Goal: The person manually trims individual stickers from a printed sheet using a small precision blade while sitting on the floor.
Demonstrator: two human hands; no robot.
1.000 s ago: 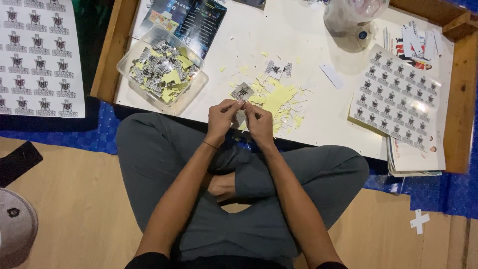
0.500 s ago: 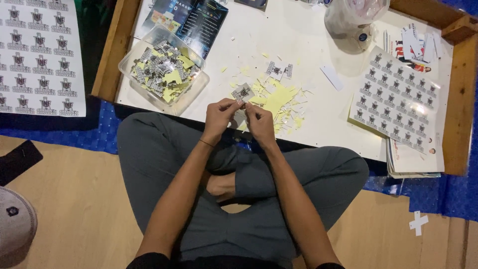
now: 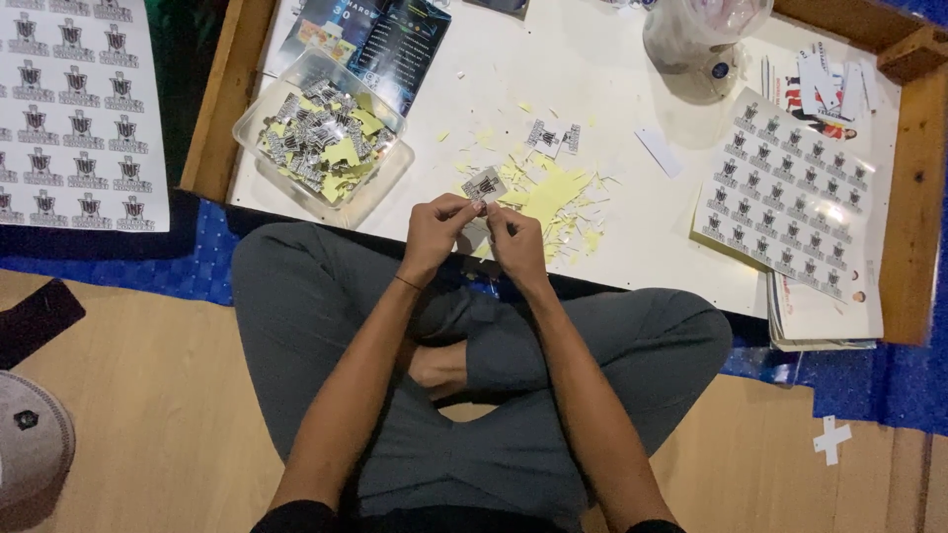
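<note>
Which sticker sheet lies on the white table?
The sheet right of both hands, atop a paper stack; the other sheet lies off the table, far left.

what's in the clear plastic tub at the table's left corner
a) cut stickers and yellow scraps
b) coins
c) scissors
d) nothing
a: the clear plastic tub holds a heap of small cut stickers mixed with yellow backing scraps.

A home craft corner set up on the floor: a low wood-rimmed counter (image 3: 592,247) stands on blue mats over wooden flooring. On the counter lie sticker sheets (image 3: 785,197) and yellow paper scraps (image 3: 548,202); a clear tub (image 3: 390,183) of cut stickers sits at its left end.
</note>
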